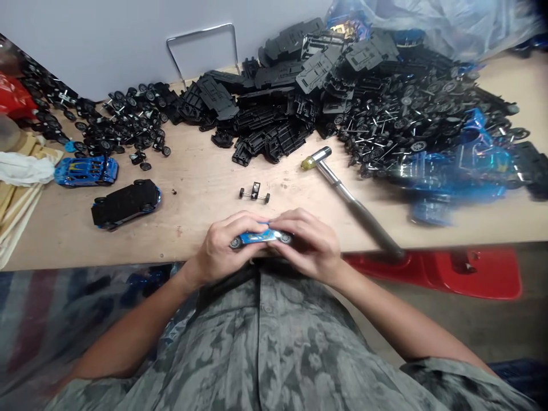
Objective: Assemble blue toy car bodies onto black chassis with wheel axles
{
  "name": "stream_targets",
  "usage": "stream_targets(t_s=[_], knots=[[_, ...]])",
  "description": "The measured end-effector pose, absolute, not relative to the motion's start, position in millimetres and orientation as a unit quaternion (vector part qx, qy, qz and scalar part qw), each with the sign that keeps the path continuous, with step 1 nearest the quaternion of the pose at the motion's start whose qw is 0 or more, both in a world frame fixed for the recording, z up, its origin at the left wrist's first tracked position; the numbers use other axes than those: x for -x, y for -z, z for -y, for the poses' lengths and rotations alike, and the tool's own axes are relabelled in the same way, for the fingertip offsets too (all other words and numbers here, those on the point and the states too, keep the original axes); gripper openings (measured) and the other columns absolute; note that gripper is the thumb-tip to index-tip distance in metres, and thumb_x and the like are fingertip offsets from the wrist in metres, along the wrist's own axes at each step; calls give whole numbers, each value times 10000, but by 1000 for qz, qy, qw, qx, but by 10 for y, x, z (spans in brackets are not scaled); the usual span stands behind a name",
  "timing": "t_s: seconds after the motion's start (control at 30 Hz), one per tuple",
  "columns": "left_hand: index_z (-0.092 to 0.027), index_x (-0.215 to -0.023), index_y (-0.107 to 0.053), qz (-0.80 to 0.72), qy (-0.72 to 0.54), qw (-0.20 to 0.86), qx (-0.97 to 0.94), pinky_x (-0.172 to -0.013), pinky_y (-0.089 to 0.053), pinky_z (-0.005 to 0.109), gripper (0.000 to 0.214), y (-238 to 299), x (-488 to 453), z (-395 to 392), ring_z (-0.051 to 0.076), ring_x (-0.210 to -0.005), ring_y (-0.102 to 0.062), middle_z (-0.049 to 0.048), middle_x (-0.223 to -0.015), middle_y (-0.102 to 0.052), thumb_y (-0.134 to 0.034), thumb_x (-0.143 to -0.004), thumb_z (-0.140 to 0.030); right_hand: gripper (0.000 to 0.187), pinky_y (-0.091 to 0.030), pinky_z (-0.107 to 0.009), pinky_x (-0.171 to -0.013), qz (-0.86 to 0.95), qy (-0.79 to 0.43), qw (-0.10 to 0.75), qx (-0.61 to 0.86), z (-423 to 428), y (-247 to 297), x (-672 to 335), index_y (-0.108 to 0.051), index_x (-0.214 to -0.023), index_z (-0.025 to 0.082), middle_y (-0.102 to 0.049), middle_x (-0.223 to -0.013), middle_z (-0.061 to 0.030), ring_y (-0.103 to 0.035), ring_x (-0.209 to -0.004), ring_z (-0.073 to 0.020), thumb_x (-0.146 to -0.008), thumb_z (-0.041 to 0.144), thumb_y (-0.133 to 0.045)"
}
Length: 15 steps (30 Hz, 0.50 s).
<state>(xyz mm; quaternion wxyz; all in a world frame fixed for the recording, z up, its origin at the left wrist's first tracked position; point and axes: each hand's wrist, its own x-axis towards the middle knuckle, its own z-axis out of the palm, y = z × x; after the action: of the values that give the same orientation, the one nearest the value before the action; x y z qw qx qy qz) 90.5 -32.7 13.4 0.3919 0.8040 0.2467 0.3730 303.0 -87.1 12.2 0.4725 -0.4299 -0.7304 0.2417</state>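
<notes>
Camouflage-patterned shirt (261, 342) cloth sits nearer than the hammer (351, 201). Left of the hammer's handle, the left hand (225, 241) and right hand (311, 244) both grip a blue toy car (257, 236); a wheeled axle (256, 192) lies left of its head.

From where I stand: one toy car (257, 236), hand-held, partly covered. Body: glossy blue, yellowish markings. Long axis: nine to three o'clock, one flank exposed. Grey-spoked wheels (235, 242) visible at both ends. Location: six o'clock, bench's near edge (171, 260).
</notes>
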Motion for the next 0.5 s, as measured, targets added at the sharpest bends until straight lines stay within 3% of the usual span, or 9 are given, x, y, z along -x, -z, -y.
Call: stream_targets(t_s=[0.1,0.2,0.37,0.5], knots=[[-160,-1064,-670,-255,-367,393,-804,-907,-610,318,242,-170,-900,321,208,-1021,-750,145,-1086,-764,-790,-854,-143,292,-615,-401,-850,767,-216,462,390,861,-149,-3108,-700,-1217,207,-729,-1144,-142,-728,-1028,-236,-933,145,-676],[-173,-1069,-672,-257,-343,401,-809,-935,-602,343,222,-214,-898,311,214,-1052,-743,141,-1129,-760,-763,-871,-135,304,-603,-437,-826,804,-199,425,365,819,-268,-3188,-692,-1231,208,-739,-1159,-157,-735,-1009,-250,-933,149,-665],[-181,-1063,-681,-261,-335,404,-810,-938,-602,354,213,-231,-896,315,217,-1055,-741,129,-1146,-760,-759,-871,-133,197,-595,-359,-749,838,-212,349,363,722,-515,-3258,-725,-1133,191,-780,-1046,-122,-740,-888,-198,-989,154,-595],[-183,-1069,-679,-273,-337,403,-806,-942,-603,341,215,-230,-897,326,212,-1047,-742,115,-1122,-764,-755,-873,-135,179,-602,-470,-844,896,-74,292,327,764,-521,-3252,-707,-1139,144,-783,-1101,-159,-751,-964,-254,-977,171,-636]])
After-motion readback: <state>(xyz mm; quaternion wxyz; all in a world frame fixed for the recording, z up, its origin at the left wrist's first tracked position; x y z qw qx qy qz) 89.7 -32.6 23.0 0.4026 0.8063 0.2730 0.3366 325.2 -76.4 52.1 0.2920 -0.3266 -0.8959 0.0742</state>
